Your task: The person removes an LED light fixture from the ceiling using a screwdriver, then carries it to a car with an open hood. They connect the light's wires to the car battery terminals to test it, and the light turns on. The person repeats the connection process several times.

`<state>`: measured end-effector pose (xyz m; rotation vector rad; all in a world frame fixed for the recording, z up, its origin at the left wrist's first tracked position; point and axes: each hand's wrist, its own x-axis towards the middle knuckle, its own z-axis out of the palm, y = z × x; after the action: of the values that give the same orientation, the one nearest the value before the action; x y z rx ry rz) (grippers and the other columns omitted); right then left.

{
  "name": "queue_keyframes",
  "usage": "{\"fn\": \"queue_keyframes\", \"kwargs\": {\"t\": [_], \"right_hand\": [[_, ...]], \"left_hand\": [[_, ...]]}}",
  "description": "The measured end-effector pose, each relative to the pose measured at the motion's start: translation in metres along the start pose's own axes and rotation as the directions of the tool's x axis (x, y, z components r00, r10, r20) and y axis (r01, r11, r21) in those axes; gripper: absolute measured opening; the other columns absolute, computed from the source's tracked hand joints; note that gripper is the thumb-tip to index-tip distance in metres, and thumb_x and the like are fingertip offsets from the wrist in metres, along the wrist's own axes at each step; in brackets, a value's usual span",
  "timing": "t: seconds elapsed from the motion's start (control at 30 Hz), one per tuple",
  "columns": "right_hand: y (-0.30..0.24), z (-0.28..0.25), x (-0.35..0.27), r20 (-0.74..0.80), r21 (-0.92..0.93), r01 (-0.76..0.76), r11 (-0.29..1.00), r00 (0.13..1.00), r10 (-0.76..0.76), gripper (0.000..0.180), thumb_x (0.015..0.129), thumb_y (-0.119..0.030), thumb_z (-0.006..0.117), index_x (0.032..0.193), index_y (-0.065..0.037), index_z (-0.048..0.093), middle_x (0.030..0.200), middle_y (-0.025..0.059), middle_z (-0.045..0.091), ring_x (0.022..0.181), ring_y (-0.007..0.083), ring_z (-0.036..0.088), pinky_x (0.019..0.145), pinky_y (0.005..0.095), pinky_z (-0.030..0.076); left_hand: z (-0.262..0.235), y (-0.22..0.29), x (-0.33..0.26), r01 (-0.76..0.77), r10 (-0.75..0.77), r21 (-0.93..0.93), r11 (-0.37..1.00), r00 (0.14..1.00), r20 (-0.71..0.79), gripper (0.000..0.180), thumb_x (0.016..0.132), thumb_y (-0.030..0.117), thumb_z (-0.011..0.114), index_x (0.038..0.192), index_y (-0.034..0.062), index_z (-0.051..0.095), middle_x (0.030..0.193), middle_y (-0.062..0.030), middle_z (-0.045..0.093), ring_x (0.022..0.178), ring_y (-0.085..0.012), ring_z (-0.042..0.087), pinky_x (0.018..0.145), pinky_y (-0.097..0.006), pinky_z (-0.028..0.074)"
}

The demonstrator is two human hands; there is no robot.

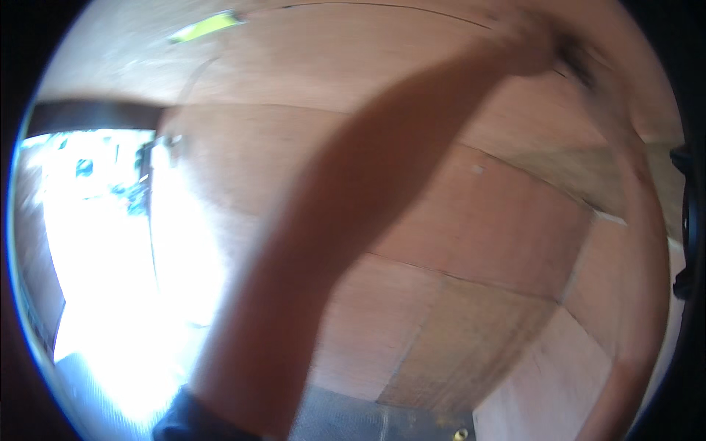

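Both my arms reach up overhead to the wooden ceiling panels (316, 66) at the upper right. My left hand (526, 48) looks bunched against the panel, but motion smears its fingers. Close by, my right hand (607, 99) comes in from the right side, also blurred, and seems closed round a small dark object (575, 60). This object lies between the two hands; its kind cannot be made out. Whether my left hand touches it is unclear.
Plywood-like wall panels (485, 213) with visible seams stand behind my arms. A bright doorway (110, 242) opens at the left. A yellow-green strip (206, 28) is on the ceiling. Dark textured flooring (353, 415) shows below, with a small yellowish round thing (460, 434) on it.
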<state>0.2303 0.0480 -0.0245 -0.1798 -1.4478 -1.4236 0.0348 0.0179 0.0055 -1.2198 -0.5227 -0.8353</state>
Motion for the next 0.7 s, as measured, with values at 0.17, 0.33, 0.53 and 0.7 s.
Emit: {"fn": "queue_keyframes", "kwargs": {"t": [0.17, 0.33, 0.53, 0.7], "right_hand": [[0.017, 0.0, 0.022, 0.295, 0.411, -0.332, 0.849, 0.93, 0.22, 0.03, 0.102, -0.008, 0.059, 0.13, 0.002, 0.062, 0.122, 0.0158, 0.068, 0.111, 0.0219, 0.066, 0.096, 0.0338, 0.053], [-0.003, -0.02, 0.024, 0.297, 0.479, -0.408, 0.777, 0.909, 0.294, 0.019, 0.096, -0.004, 0.057, 0.091, -0.001, 0.075, 0.085, 0.0071, 0.072, 0.081, 0.0193, 0.064, 0.079, 0.0341, 0.05], [-0.011, -0.022, 0.03, 0.217, 0.52, -0.268, 0.811, 0.96, 0.177, 0.018, 0.09, 0.001, 0.054, 0.088, 0.003, 0.071, 0.084, 0.0082, 0.072, 0.078, 0.0206, 0.065, 0.074, 0.0359, 0.05], [-0.01, -0.004, 0.02, -0.007, 0.236, -0.06, 0.97, 0.998, 0.064, 0.014, 0.088, -0.001, 0.053, 0.086, 0.003, 0.066, 0.08, 0.0087, 0.068, 0.075, 0.0254, 0.065, 0.072, 0.0377, 0.05]], "left_hand": [[-0.015, 0.021, -0.011, 0.21, -0.187, -0.108, 0.972, 0.963, 0.193, 0.041, 0.094, 0.045, 0.066, 0.118, 0.0133, 0.077, 0.12, -0.0096, 0.074, 0.116, -0.0272, 0.068, 0.099, -0.048, 0.052], [-0.022, 0.016, -0.02, 0.307, -0.248, -0.315, 0.898, 0.945, 0.216, 0.043, 0.093, 0.048, 0.068, 0.12, 0.0157, 0.076, 0.122, -0.0083, 0.073, 0.121, -0.0271, 0.066, 0.106, -0.046, 0.049], [-0.009, 0.018, -0.01, 0.128, -0.122, -0.143, 0.981, 0.991, 0.054, 0.049, 0.099, 0.05, 0.059, 0.134, 0.0165, 0.069, 0.131, -0.0085, 0.069, 0.123, -0.03, 0.065, 0.108, -0.047, 0.05], [-0.058, 0.006, -0.036, 0.215, -0.177, -0.131, 0.968, 0.95, 0.258, 0.051, 0.1, 0.046, 0.059, 0.139, 0.0138, 0.064, 0.133, -0.01, 0.067, 0.125, -0.0314, 0.064, 0.107, -0.047, 0.05]]}}
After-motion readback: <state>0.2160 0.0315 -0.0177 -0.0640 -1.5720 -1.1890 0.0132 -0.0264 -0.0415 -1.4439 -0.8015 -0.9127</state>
